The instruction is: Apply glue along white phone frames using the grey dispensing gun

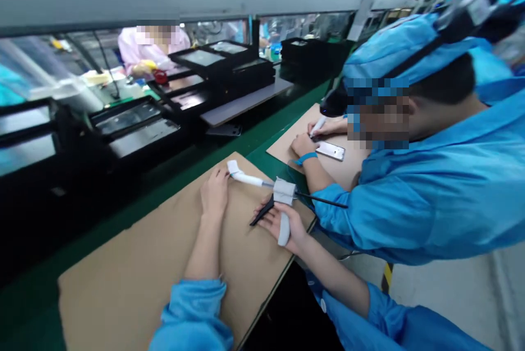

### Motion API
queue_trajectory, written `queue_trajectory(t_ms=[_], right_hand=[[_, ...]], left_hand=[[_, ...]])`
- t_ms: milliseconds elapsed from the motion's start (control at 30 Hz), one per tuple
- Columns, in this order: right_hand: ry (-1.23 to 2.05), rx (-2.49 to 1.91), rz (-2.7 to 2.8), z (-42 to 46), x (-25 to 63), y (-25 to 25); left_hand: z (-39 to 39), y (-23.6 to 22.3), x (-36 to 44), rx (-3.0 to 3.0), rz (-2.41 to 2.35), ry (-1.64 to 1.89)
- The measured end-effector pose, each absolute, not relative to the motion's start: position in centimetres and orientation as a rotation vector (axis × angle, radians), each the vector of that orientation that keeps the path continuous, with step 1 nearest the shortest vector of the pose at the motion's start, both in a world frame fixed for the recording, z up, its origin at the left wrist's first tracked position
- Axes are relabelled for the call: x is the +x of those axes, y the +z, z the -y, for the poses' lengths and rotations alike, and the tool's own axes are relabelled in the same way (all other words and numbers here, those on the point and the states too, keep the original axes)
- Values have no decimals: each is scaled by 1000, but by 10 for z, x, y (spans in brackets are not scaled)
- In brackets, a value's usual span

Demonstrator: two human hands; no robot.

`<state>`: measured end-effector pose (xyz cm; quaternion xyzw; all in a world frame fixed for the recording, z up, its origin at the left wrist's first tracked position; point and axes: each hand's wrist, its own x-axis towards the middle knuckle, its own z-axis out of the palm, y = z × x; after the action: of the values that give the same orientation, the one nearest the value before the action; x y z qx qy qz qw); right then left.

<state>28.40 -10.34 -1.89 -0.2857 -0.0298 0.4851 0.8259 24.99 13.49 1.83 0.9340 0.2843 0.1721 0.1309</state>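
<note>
The left hand rests on the cardboard sheet near the bench's far edge, fingers curled around the end of a white tool that lies across the sheet's far right corner. The right hand lies palm up by the sheet's right edge, loosely open, with black tweezers and a white strip across it. A co-worker in blue leans over a phone further along the bench.

Motion blur smears the black trays at left, hiding their contents. The left hand covers one end of the white tool. The cardboard sheet and both blue sleeves run off the bottom edge.
</note>
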Motion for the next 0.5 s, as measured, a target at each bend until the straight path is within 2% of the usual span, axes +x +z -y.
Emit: queue_trajectory(t_ms=[267, 500], right_hand=[[1004, -555, 36, 119, 273, -20], [867, -657, 46, 189, 232, -11]], left_hand=[[-138, 24, 252, 2780, -691, 480], [-135, 21, 248, 2606, -784, 596]])
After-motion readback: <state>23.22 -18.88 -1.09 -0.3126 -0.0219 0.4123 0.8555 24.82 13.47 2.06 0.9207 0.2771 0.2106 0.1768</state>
